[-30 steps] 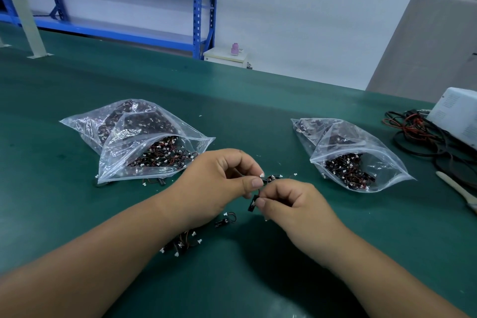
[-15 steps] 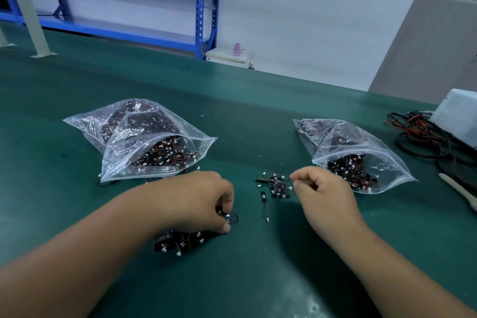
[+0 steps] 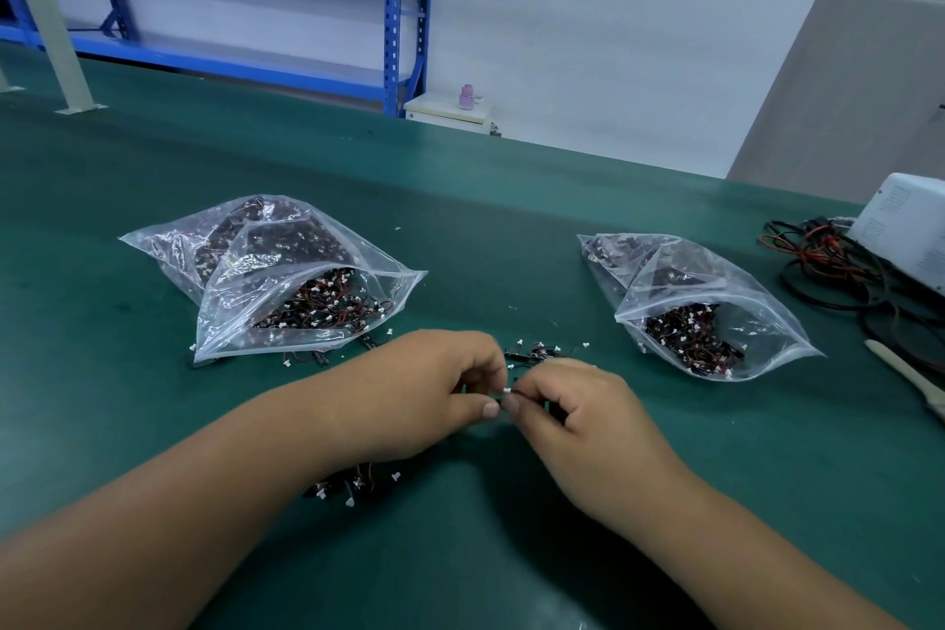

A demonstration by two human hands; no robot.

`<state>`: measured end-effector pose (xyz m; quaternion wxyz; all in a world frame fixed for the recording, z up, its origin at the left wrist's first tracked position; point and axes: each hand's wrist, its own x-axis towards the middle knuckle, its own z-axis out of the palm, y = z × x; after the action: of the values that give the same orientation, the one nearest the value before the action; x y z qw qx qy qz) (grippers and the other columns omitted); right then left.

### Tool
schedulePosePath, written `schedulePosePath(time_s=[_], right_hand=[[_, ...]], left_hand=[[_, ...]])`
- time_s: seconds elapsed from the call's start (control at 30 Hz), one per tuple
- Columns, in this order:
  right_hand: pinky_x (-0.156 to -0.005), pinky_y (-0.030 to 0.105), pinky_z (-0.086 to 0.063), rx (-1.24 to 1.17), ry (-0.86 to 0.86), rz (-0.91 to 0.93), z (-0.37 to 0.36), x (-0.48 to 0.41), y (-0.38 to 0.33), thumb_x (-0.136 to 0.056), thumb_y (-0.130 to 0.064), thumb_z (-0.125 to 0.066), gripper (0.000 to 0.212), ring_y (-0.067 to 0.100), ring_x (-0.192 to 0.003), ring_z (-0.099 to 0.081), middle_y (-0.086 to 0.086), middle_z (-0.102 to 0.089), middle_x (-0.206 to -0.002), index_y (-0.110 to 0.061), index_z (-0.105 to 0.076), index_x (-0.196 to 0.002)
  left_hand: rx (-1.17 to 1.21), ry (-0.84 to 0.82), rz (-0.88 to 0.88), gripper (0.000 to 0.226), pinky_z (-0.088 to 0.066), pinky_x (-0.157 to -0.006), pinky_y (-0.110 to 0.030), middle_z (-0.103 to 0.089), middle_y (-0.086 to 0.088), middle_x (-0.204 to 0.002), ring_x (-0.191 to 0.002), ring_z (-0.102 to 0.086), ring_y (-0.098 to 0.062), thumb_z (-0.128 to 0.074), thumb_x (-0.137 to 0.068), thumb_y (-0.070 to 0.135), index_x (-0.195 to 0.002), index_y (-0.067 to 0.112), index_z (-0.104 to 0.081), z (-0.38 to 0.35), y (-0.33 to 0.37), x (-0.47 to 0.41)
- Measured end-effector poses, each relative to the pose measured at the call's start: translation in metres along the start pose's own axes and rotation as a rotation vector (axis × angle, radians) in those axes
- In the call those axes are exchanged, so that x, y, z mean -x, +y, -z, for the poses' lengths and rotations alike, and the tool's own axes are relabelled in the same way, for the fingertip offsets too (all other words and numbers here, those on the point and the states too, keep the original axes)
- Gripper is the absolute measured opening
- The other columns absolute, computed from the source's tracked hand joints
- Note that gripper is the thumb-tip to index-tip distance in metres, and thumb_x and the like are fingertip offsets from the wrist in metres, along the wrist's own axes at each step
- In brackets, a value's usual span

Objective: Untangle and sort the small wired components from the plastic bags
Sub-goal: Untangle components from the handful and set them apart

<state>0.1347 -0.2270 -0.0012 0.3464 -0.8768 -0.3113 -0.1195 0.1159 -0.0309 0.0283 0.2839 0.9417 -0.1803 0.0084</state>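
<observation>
**Wired component, one piece, pinched between both grips**

1. Wired component point(image 3: 507, 390): a small white plug on a thin dark lead. I hold it just above the desk point(image 3: 511, 220), between my two grips, so the lead hangs free and any snag shows.
2. Left grip point(image 3: 429, 389): thumb and forefinger are closed to a fine pinch at the plug end, with the other fingers curled under. I judge it to be the anchor.
3. Right grip point(image 3: 578, 420): thumb and forefinger pinch the same piece, and my two thumb tips nearly touch. My fingers hide the rest of the lead, so I cannot tell which part I hold. This is likely the pulling side.
4. Tangled heap point(image 3: 358, 481): black and red leads with white plugs, lying on the desk by my left wrist. It is kept near, probably as the stock I draw from.
5. Loose cluster point(image 3: 537, 352): a few pieces just beyond my grips. I take these to be separated ones set aside.
6. Left bag point(image 3: 301, 281): clear plastic and the fuller of the two. Its mouth faces me and a few pieces are spilled at its lip.
7. Right bag point(image 3: 700, 307): clear plastic, mouth also facing me. It lies well apart from the left bag, which should keep the two lots from mixing.
8. Cable coil point(image 3: 828, 261) and white box point(image 3: 905, 230): at the far right of the desk, away from the work.
</observation>
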Motion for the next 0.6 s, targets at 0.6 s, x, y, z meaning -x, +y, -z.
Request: schedulePosePath(time_s=[0.6], right_hand=[[-0.102, 0.005, -0.031, -0.096, -0.013, -0.292, 0.017, -0.013, 0.04, -0.094, -0.038, -0.061, 0.035, -0.011, -0.123, -0.046, -0.023, -0.056, -0.13, -0.033, -0.061, -0.128]], left_hand=[[-0.365, -0.339, 0.246, 0.014, -0.054, -0.081, -0.035, -0.064, 0.011, -0.09, -0.085, -0.061, -0.009, -0.066, -0.088, 0.041, -0.087, 0.028, -0.062, 0.02, -0.013, 0.01]])
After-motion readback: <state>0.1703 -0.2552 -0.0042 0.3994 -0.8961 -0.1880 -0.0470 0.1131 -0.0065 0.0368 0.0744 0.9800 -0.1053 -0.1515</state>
